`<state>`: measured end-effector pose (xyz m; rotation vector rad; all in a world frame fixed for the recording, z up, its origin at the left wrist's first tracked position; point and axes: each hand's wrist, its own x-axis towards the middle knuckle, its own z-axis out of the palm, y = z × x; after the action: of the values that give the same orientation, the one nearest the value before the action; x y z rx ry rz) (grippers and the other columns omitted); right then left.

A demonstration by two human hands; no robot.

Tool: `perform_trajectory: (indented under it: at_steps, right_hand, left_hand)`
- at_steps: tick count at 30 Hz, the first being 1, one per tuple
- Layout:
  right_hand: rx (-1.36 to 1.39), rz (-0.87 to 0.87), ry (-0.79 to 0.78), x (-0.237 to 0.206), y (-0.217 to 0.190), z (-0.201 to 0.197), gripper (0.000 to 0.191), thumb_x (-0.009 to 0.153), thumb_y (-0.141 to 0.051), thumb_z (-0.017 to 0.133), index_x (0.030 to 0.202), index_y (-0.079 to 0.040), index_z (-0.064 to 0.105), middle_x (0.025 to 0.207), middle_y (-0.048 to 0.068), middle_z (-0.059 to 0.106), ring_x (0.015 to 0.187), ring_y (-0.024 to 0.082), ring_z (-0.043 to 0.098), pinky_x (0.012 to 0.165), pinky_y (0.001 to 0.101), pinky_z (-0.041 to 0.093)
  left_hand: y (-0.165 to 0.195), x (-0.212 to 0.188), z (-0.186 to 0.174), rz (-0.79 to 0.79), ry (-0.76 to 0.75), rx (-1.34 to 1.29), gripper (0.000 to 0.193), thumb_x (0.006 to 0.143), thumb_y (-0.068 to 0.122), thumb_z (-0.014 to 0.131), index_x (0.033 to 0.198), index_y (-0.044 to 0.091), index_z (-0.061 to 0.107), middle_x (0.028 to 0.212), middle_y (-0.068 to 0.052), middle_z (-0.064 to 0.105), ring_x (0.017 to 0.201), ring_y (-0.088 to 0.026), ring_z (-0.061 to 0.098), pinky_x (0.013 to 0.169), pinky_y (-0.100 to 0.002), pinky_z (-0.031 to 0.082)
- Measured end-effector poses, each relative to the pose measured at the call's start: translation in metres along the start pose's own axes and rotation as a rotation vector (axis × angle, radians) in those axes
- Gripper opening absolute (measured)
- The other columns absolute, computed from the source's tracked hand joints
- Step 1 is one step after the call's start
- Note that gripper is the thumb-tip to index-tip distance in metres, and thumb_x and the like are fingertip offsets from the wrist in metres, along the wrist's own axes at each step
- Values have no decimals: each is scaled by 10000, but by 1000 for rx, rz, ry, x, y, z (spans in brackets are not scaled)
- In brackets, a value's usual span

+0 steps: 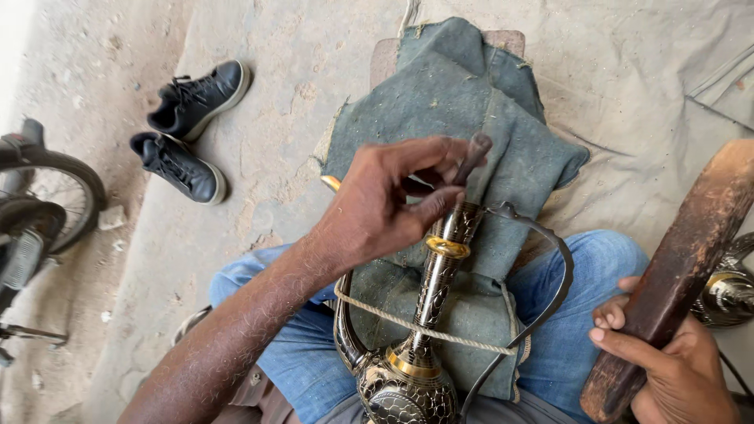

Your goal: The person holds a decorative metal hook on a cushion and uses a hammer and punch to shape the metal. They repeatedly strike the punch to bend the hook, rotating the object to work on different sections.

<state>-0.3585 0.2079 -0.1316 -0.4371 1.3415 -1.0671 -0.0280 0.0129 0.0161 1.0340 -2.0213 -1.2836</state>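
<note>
The jug (416,345), dark engraved metal with brass bands, lies across the seated person's lap on a grey cloth (471,102), neck pointing away, a cord (440,334) tied across its handles. The right hand (667,369) is clenched around a wooden mallet (675,267) raised at the side. The left hand (393,200) pinches a thin punch (473,157) against the upper neck. Judged step: chasing or engraving the neck. A strike would call for the punch held steady and the mallet swung inward. A second metal vessel (726,290) sits close behind the mallet, narrowing the swing. Farther left, open ground, two black shoes (188,129) and a bicycle wheel (47,196).
</note>
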Motion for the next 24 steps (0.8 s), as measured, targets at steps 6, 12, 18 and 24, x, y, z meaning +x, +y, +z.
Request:
perform_trajectory:
  at_steps: [6, 12, 18, 24]
  right_hand:
    - [-254, -146, 79, -17, -43, -4, 713, 839, 187, 603, 1496, -36, 440, 1015, 141, 594, 1025, 274, 619, 872, 485, 523]
    - [-267, -368, 8, -32, -77, 7, 535, 903, 145, 603, 1384, -5, 424, 996, 152, 603, 964, 283, 644, 915, 489, 552]
    - [-533, -275, 159, -40, -93, 41, 493, 902, 160, 627, 1348, 21, 467, 948, 221, 627, 881, 312, 689, 773, 523, 607]
    - [-409, -346, 2, -38, -101, 48, 459, 826, 194, 671, 1202, -1, 495, 943, 201, 634, 902, 283, 723, 759, 485, 651]
  left_hand:
    - [-27, -18, 9, 88, 49, -55, 441, 946, 85, 777, 1365, 71, 641, 987, -48, 720, 922, -122, 757, 847, -278, 660]
    - [-36, -9, 5, 137, 125, -126, 390, 925, 87, 793, 1276, 58, 625, 887, -21, 693, 802, -75, 704, 726, -245, 616]
    - [-29, 12, 8, 170, 14, -54, 413, 889, 70, 785, 1270, 59, 626, 848, -57, 735, 766, -172, 754, 681, -329, 610]
    - [-25, 38, 18, 340, -45, 175, 493, 880, 103, 758, 1345, 72, 594, 1006, -122, 785, 889, -268, 788, 796, -431, 627]
